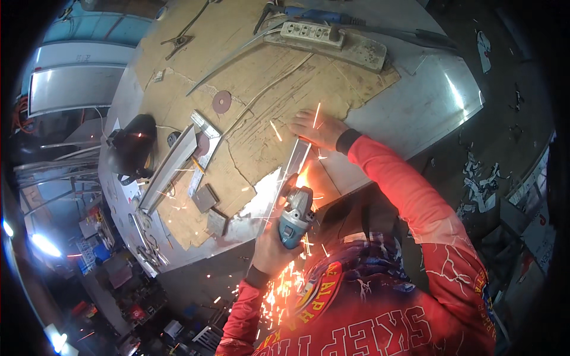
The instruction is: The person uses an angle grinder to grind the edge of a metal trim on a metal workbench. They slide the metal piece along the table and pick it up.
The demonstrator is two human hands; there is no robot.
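My left hand is wrapped round the body of a blue-and-grey angle grinder, low in the middle. The grinder's disc end meets a long metal bar, and orange sparks spray from there, most of them downward. Farther off, my right hand presses down over the far end of the bar, fingers bent round it. Glare partly hides the contact spot. Both arms wear red sleeves.
Worn cardboard covers the metal-topped table. On it lie a power strip, a reddish disc, a metal square, a channel piece and two small blocks. A dark welding helmet sits left. Metal scraps litter the floor.
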